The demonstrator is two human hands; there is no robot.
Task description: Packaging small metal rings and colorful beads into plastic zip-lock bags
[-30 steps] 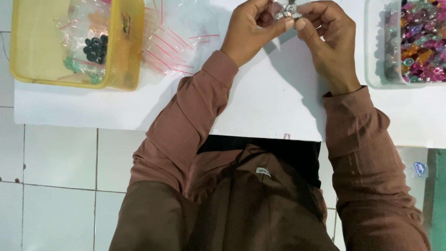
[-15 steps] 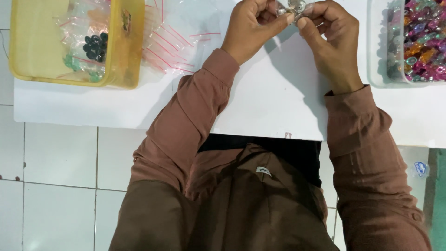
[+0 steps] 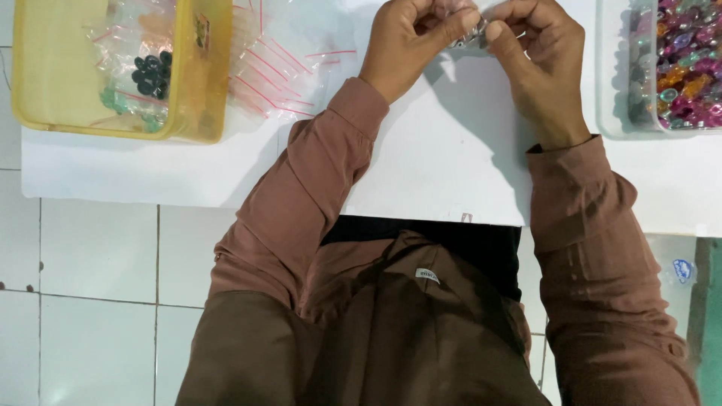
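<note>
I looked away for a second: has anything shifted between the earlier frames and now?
Barely. Both hands stay together at the top edge, the left hand and right hand still pinching the same small clear bag of dark pieces; only the fingers shifted slightly. The yellow tub, the loose red-striped bags and the clear tray of coloured beads have not moved.
</note>
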